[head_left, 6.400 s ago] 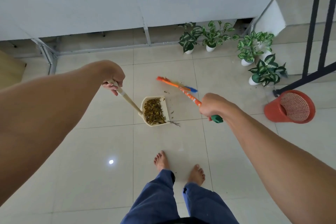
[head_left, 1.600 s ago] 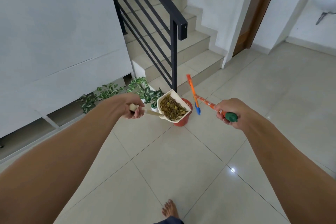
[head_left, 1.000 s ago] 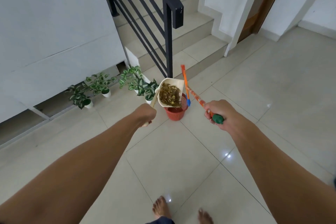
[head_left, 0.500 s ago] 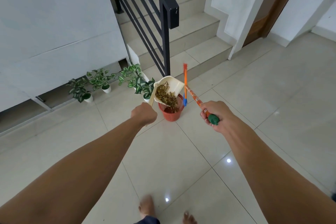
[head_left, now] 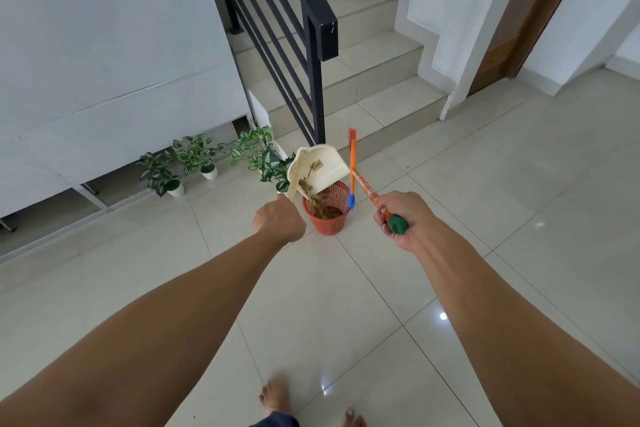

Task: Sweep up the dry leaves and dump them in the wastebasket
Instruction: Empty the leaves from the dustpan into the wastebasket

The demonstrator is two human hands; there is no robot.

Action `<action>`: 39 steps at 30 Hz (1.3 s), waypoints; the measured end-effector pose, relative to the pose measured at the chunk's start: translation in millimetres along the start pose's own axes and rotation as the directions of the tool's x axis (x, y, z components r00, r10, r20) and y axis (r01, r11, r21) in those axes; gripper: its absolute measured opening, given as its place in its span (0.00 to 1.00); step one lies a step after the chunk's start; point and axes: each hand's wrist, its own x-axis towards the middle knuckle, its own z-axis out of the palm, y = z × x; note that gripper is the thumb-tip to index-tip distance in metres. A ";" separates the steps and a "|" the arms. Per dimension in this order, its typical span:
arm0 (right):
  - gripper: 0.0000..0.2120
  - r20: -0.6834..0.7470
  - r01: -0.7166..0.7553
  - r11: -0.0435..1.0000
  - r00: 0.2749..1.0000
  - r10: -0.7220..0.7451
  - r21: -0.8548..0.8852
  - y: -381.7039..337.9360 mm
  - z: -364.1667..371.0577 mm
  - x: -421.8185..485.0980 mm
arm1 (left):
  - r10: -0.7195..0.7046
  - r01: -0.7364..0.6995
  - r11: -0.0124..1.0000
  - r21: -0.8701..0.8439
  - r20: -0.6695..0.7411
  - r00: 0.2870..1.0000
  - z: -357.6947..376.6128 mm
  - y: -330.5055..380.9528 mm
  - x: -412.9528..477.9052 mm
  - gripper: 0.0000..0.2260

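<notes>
My left hand (head_left: pixel 279 221) grips the handle of a cream dustpan (head_left: pixel 325 168), which is tipped steeply over the red mesh wastebasket (head_left: pixel 329 215). Dry brown leaves (head_left: pixel 313 196) slide from the pan's lower edge into the basket, where more leaves lie. Most of the pan's inside is bare, with a small label showing. My right hand (head_left: pixel 398 218) holds the green-capped end of an orange broom (head_left: pixel 353 166). Its head hangs just right of the basket rim.
Several small potted plants (head_left: pixel 194 163) stand on the tiled floor left of the basket, along the white wall. A black stair railing (head_left: pixel 311 45) and steps rise behind it. A brown door frame (head_left: pixel 512 35) is at the right. My bare feet (head_left: pixel 273 399) show below.
The dustpan has tilted much further, and most leaves have slid out into the basket. I have stepped slightly closer. The broom stays held beside the basket.
</notes>
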 end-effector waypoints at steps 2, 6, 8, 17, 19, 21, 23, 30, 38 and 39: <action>0.09 0.009 -0.008 1.000 1.000 0.008 0.006 0.6 -2.3 -1.5 | 0.006 -0.006 1.000 0.014 -0.006 1.000 -1.7 1.4 -3.3 0.14; 0.09 0.014 -0.008 1.000 1.000 0.008 0.011 1.4 -4.9 -4.9 | 0.008 -0.008 1.000 0.026 -0.009 1.000 -6.0 1.0 -9.2 0.14; 0.09 0.015 -0.005 1.000 1.000 0.005 0.011 1.3 -5.6 -7.6 | 0.007 -0.007 0.999 0.031 -0.010 1.000 -7.9 2.1 -12.7 0.14; 0.09 0.010 0.009 1.000 1.000 -0.009 -0.011 2.7 -8.4 -22.1 | -0.015 0.016 0.998 -0.053 0.015 1.000 -40.4 -4.1 -19.3 0.06; 0.08 0.019 0.011 1.000 1.000 -0.011 0.005 2.5 -4.5 -26.0 | -0.045 0.052 0.989 -0.139 0.053 0.998 -56.7 -13.0 -16.2 0.03; 0.07 0.035 0.009 1.000 0.999 -0.010 0.029 2.4 3.3 -29.9 | -0.092 0.120 0.963 -0.240 0.124 0.988 -74.4 -26.3 -12.6 0.03; 0.07 0.054 0.008 1.000 0.998 -0.010 0.025 3.1 15.2 -34.6 | -0.122 0.188 0.932 -0.310 0.220 0.968 -93.8 -41.1 -15.0 0.04; 0.07 0.137 -0.037 0.999 0.990 0.032 0.036 16.3 83.3 -60.7 | -0.187 0.267 0.935 -0.235 0.315 0.931 -137.0 -131.3 -25.1 0.09; 0.07 0.175 -0.103 0.995 0.979 0.104 -0.018 67.9 196.3 -87.6 | -0.268 0.383 0.890 -0.246 0.398 0.877 -146.0 -277.9 -21.8 0.09; 0.06 0.182 -0.118 0.992 0.976 0.123 -0.039 78.6 214.0 -90.5 | -0.278 0.398 0.883 -0.251 0.404 0.872 -143.8 -299.2 -19.6 0.09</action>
